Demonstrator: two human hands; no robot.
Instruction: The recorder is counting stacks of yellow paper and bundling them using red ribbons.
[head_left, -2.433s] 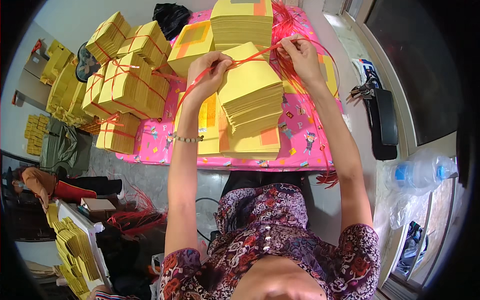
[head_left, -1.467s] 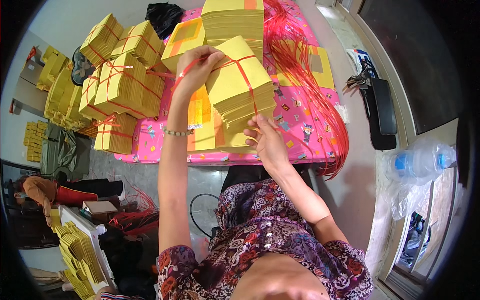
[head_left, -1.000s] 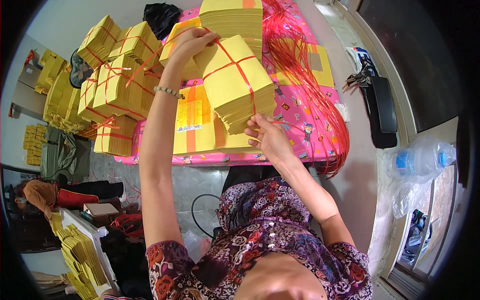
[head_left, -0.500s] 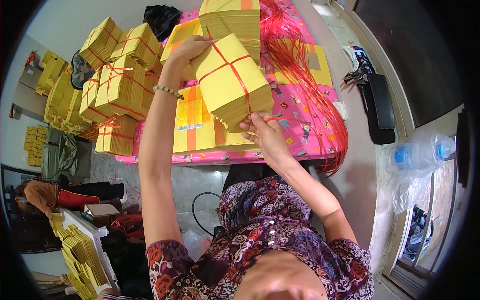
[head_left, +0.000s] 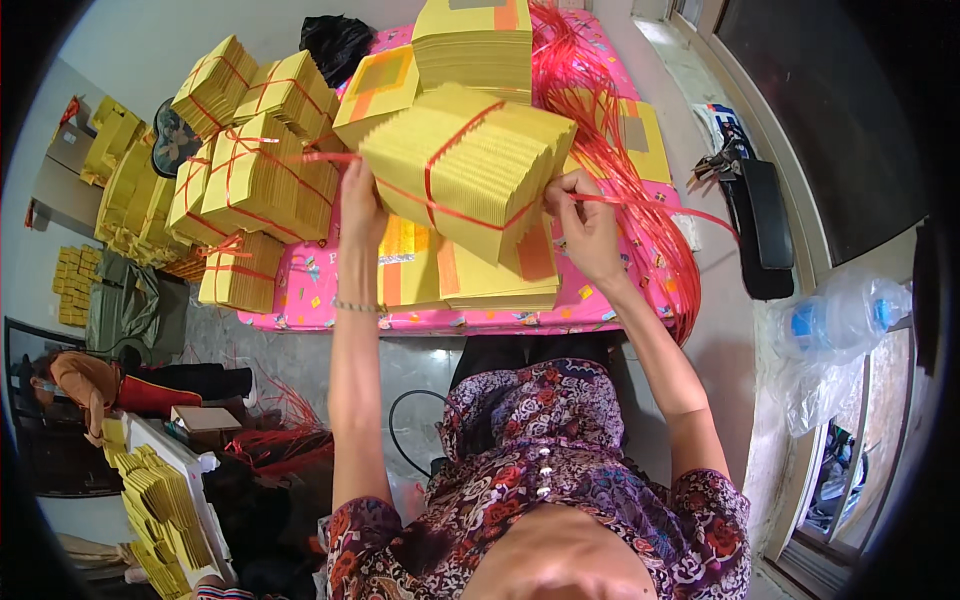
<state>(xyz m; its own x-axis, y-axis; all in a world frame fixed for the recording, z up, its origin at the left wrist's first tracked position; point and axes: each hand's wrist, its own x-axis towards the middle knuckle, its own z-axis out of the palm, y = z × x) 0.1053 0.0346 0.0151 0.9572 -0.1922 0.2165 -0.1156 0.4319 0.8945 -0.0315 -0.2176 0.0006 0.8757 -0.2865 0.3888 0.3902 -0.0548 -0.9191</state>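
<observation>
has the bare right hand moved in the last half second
Yes, the bare right hand moved rightward, farther from the near edge of the pink cartoon-printed tabletop.

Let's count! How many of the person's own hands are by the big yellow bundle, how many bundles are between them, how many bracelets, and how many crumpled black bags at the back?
Own hands: 2 (left hand, right hand)
Yellow bundle between them: 1
Bracelet: 1
Crumpled black bag: 1
Total: 5
</observation>
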